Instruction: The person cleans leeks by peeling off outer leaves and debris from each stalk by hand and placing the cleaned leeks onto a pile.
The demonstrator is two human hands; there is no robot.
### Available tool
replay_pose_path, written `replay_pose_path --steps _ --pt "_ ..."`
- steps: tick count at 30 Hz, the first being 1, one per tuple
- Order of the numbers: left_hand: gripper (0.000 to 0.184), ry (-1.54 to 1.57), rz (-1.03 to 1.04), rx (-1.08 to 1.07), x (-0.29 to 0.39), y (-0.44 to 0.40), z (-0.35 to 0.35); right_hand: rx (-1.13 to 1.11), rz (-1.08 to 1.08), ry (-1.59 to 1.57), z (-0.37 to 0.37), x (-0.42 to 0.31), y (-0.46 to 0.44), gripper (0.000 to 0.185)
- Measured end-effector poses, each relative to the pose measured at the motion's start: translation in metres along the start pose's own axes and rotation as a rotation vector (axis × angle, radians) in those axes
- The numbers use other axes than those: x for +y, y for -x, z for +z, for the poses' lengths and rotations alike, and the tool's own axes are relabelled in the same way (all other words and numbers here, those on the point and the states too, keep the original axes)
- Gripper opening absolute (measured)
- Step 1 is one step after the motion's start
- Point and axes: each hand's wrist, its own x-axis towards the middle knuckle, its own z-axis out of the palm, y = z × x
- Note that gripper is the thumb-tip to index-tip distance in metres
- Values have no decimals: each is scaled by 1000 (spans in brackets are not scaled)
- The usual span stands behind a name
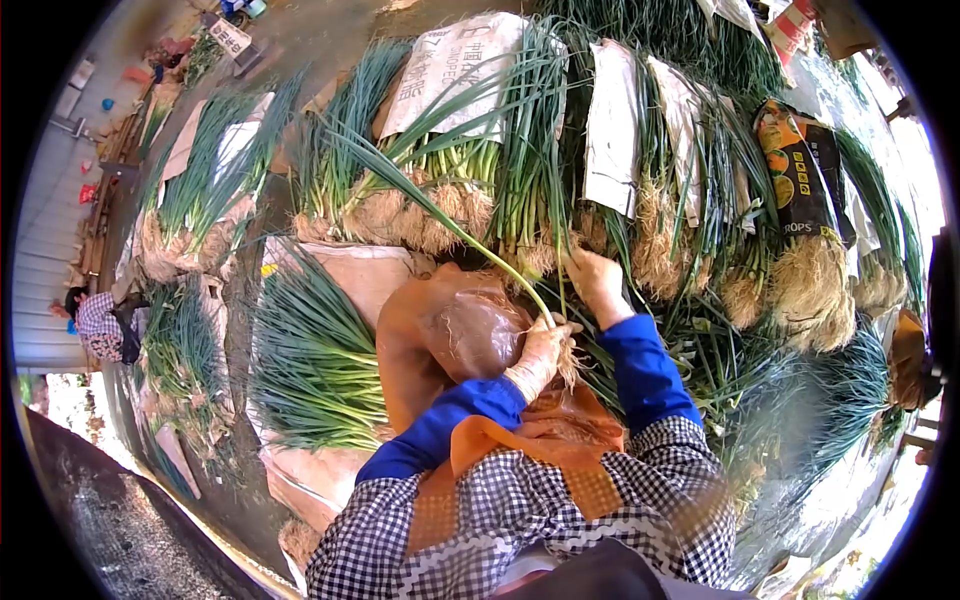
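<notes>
My left hand (pixel 541 352) is closed round the lower end of a long green onion stalk (pixel 470 238), with pale roots hanging just below the fingers. The stalk's leaves reach up and to the left over the bundles. My right hand (pixel 592 280) is higher and to the right, its fingers pinched on a thin green leaf (pixel 561 268) beside the stalk. Both hands are above a brown apron (pixel 470 330) that covers my knees. Left of the apron, a pile of green onions (pixel 320 360) lies on sacking.
Rooted green onion bundles (pixel 420 215) lie in a row ahead, partly under white sacks (pixel 465 75). A black printed bag (pixel 795 180) covers some at the right. Loose leaves (pixel 700 350) lie beside my right arm. Another person (pixel 100 325) is at the far left.
</notes>
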Motion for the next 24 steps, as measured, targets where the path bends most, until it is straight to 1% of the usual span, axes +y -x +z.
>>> replay_pose_path --steps 1,2,3,4,5,6,7,8,9,10,12,14,16,18,19,20,22,24 --pt "17 -4 10 9 2 -3 1 2 -13 -143 -7 -2 18 33" --pt "17 -13 20 20 3 -5 -1 -79 -3 -344 -13 0 40 31" --pt "17 51 71 -31 1 -8 -5 -324 129 -816 -46 -11 64 26" --pt "17 117 120 -82 -2 -10 -8 -482 206 -982 -69 -6 84 23" --pt "17 102 90 -23 4 -6 -3 -370 -14 -905 -80 11 102 22" --pt "17 88 56 38 9 -2 4 -497 436 -1123 -102 25 116 21" --pt "18 100 90 36 6 -6 2 -448 569 -948 -116 42 123 23" --pt "18 97 82 32 3 -9 -2 -422 572 -976 -115 66 132 32" --pt "19 74 89 -23 2 -12 -6 -602 420 -310 -84 124 140 35" --pt "20 52 95 -78 -1 -13 -7 -733 244 360 -56 168 147 42" --pt "24 1 88 -113 0 -9 -3 -668 240 260 -42 146 125 50" --pt "24 -131 140 -79 -1 -4 2 -131 174 -261 -38 69 92 48" --pt "22 -87 123 -33 -10 -13 0 75 -55 -229 -33 12 58 36" --pt "20 -65 86 -60 -5 -12 -3 4 -226 30 -12 6 36 26" --pt "18 -33 49 -62 1 -10 -5 -83 -392 266 -17 3 35 21" --pt "18 -31 59 -58 4 -11 -7 -207 -394 214 -32 -5 38 20" --pt "17 15 32 11 6 -13 -9 -229 -572 156 -48 1 65 19" --pt "20 18 58 -63 8 -16 -10 -168 -699 -116 -69 25 96 14"
